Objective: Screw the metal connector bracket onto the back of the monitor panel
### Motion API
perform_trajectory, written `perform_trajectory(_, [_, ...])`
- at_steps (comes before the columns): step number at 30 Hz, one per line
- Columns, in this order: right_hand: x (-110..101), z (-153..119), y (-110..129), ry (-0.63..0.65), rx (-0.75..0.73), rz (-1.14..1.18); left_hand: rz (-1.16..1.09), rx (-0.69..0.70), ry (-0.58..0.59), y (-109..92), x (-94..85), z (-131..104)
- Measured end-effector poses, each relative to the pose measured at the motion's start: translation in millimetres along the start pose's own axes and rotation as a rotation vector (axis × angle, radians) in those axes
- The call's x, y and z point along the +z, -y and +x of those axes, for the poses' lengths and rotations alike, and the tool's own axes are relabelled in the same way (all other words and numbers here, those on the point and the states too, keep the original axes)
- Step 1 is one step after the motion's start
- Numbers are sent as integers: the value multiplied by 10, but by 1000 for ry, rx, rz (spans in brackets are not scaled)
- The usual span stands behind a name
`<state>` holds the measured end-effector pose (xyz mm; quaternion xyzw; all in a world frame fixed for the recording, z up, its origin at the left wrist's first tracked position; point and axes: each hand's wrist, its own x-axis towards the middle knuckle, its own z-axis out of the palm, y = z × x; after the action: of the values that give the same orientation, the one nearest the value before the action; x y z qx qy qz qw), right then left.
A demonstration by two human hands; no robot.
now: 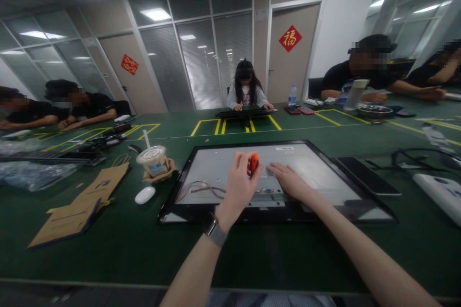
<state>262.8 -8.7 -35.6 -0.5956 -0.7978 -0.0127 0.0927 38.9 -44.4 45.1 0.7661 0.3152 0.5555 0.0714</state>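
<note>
My left hand [240, 175], with a watch [214, 230] on its wrist, is closed round the orange and black handle of a screwdriver [254, 163]. It is over the middle of a monitor [209, 158] lying with its grey metal back upward. The screwdriver's tip is hidden. My right hand [288, 178] lies on the metal back just to the right, fingers stretched out and holding nothing. Between and below my hands is a row of ports [268, 191] near the monitor's near edge. Thin cables [205, 187] run across the back, left of my left hand.
A drink cup [153, 160], a white mouse case-like oval [145, 195] and a paper bag [81, 206] are on the left. A black phone-like slab [367, 175] and cables [414, 156] lie on the right. Across the green table [144, 259], a person [247, 88] handles another panel.
</note>
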Motion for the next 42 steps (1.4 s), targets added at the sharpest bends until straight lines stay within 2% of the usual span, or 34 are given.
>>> perform_trajectory(14, [-11,10,3,27,-1,-1,-5,37,-17,19,25,1])
perform_trajectory(22, [-24,3,16,18,5,12,-67,-6,27,-50,-56,-3])
perform_trajectory(25, [-9,5,5,7,-1,6,-144,-27,-17,-90,-75,22])
perform_trajectory(27, [1,8,-4,2,1,10,-168,-50,-96,-103,-74,46])
perform_trajectory(30, [5,11,-11,1,3,20,-225,-134,-145,-101,-61,71])
perform_trajectory(36, [-21,-1,0,11,6,18,-499,-282,-59,-74,-15,63])
perform_trajectory(42, [-28,-8,11,12,2,12,-611,-300,46,-60,-29,92])
